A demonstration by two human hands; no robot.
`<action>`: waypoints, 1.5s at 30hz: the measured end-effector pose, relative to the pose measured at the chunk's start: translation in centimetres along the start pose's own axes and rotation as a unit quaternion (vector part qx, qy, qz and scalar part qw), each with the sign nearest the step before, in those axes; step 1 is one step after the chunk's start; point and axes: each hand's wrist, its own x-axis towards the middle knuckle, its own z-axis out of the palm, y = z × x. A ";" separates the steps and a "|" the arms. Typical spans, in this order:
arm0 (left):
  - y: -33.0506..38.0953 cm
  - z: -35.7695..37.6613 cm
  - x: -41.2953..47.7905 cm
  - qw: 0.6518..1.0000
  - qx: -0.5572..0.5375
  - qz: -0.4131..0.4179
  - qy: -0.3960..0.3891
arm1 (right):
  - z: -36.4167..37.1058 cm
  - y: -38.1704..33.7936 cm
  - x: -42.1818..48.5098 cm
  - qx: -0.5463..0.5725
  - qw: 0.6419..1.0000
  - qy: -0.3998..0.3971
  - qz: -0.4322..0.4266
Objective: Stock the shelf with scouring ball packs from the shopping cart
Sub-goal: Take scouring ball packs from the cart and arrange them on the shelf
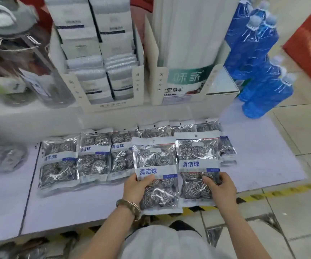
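Several clear packs of steel scouring balls with white-and-blue labels lie in a row on the low white shelf (253, 157). My left hand (137, 187) grips one scouring ball pack (155, 163) by its lower part, thumb on the label. My right hand (219, 186) grips a second scouring ball pack (196, 154) beside it, fingers curled round its lower right. Both packs overlap the row, and their bottom ends hang over the shelf's front edge. A pack at the far left (58, 161) lies flat. The shopping cart is not in view.
Behind the row stand a cardboard display box of grey cloths (104, 71) and another of white rolls (186, 58). Blue liquid bottles (259, 60) stand at the right on the tiled floor. A dark jar (25, 53) sits at the left. Yellow-black tape (263, 195) marks the shelf edge.
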 end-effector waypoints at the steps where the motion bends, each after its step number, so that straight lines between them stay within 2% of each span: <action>1: 0.3 0.5 0.6 1.000 0.005 -0.004 -0.001 | -0.2 0.1 0.6 0.003 1.000 0.003 0.009; 5: 1.7 2.9 2.5 0.998 0.055 -0.010 0.002 | -1.5 0.3 3.7 0.019 0.999 0.004 0.026; 9: 3.1 5.9 4.6 0.998 0.055 -0.032 0.009 | -2.8 0.1 8.0 0.016 0.999 -0.003 0.033; 22: 5.8 15.7 10.1 0.991 0.105 -0.063 0.054 | -4.7 0.1 21.0 -0.056 0.994 -0.087 0.023; 31: 5.1 18.0 12.8 0.979 0.146 -0.094 0.110 | -3.4 2.0 24.0 -0.079 0.988 -0.125 0.038; 39: 4.6 18.7 13.6 0.968 0.206 -0.059 0.128 | -3.2 2.5 24.8 -0.249 0.962 -0.087 -0.077; 42: 4.7 18.7 12.5 0.953 0.267 -0.023 0.143 | -3.3 2.9 24.9 -0.274 0.950 -0.080 -0.124; 43: 4.6 18.8 11.8 0.936 0.315 0.006 0.154 | -3.4 2.9 24.8 -0.285 0.945 -0.078 -0.142; 45: 4.0 18.8 10.7 0.877 0.442 0.086 0.169 | -3.7 2.6 24.5 -0.289 0.933 -0.074 -0.201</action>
